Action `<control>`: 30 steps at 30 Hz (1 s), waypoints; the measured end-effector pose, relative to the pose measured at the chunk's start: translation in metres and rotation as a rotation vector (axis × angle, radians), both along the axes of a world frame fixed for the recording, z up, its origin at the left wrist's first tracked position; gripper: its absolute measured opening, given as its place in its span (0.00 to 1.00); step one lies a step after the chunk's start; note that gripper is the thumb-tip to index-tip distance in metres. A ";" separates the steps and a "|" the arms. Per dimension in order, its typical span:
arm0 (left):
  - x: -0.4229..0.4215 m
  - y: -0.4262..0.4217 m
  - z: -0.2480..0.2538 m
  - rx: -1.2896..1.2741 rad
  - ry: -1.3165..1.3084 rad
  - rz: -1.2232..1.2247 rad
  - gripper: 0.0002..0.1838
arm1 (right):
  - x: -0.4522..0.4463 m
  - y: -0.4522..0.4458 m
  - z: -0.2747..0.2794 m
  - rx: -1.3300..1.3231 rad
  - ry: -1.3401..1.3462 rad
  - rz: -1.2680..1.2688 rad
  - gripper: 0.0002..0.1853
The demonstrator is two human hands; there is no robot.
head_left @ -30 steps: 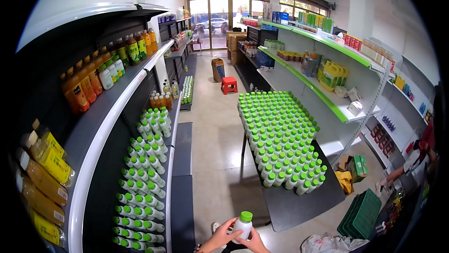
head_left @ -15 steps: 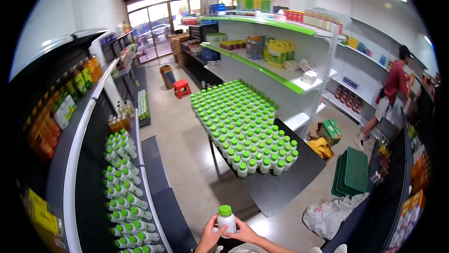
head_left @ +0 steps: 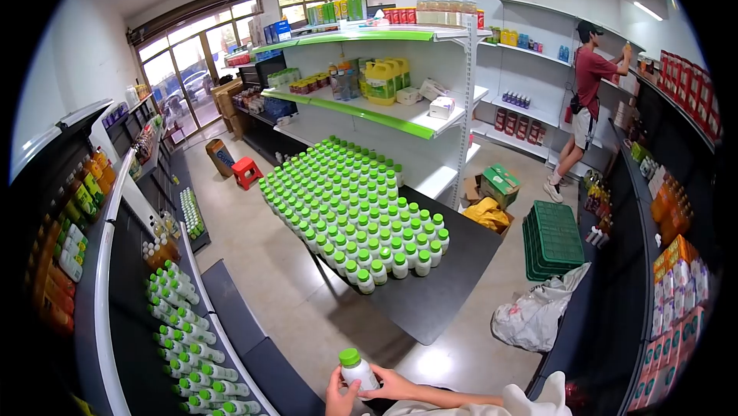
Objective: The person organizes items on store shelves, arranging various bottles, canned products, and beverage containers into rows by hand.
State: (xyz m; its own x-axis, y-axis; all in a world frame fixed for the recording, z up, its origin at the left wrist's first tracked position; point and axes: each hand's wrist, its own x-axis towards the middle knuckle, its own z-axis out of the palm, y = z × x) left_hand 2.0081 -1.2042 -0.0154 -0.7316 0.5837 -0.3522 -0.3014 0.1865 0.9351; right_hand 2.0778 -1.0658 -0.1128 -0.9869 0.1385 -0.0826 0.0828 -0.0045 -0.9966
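A white bottle with a green cap is held low at the bottom middle of the view, its cap tilted slightly left. My left hand wraps its left side and my right hand grips it from the right. Beyond them, many bottles of the same kind stand packed in rows on a dark table. More green-capped bottles lie in stacked rows on the shelf at lower left.
White shelving with green edges rises behind the table. Green crates, a white sack and an open box sit on the floor at right. A person stands at the right-hand shelves. A red stool is farther left.
My view has swung right, so the table and shelves shift left. The held bottle has tilted slightly left, still in both hands. The person at right now has an arm raised towards a shelf.
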 end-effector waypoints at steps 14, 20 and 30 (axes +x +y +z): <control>-0.002 -0.074 -0.099 0.114 0.216 0.267 0.22 | -0.040 -0.030 0.005 -0.004 -0.001 0.389 0.35; 0.000 -0.070 -0.101 0.013 0.217 0.251 0.22 | -0.044 -0.028 0.047 -0.017 0.044 0.352 0.36; -0.098 0.069 -0.101 0.010 0.143 -0.240 0.21 | -0.073 0.085 -0.011 0.127 -0.093 -0.112 0.42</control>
State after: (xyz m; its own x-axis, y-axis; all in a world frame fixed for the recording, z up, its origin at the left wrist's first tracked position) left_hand 1.9100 -1.1349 -0.1164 -0.6136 0.7494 -0.2486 -0.1147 0.2269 0.9671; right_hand 2.0045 -0.9811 -0.1243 -0.9537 0.2620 -0.1475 0.1805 0.1068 -0.9778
